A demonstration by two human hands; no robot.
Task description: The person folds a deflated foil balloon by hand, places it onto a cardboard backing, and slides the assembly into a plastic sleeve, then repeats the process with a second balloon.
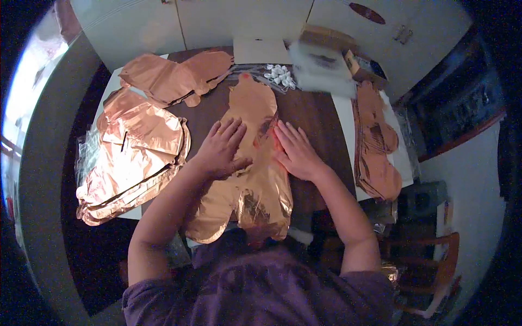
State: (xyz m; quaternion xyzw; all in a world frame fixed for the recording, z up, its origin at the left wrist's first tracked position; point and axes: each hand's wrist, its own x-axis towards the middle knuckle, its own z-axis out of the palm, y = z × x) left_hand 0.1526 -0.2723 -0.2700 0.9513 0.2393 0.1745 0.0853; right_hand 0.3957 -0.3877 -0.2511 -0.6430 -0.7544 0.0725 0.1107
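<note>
A large, flat sheet of rose-gold foil point(255, 125), shaped like a deflated balloon, lies lengthwise in front of me, its lower end over the table's near edge. My left hand point(222, 149) rests on its left part, fingers apart. On its right edge lies my right hand point(296, 149), palm down with the fingers stretched out. Neither hand grips anything. Creases and bright reflections show on the foil's lower part, and a small reddish spot is at its top tip.
Stacked foil pieces lie at the left point(141, 146), back left point(174, 76) and right point(375, 146). Small white items point(280, 76) sit at the back, near a translucent plastic container point(321, 68) and a cardboard box point(367, 68). A wooden chair point(448, 261) stands at the lower right.
</note>
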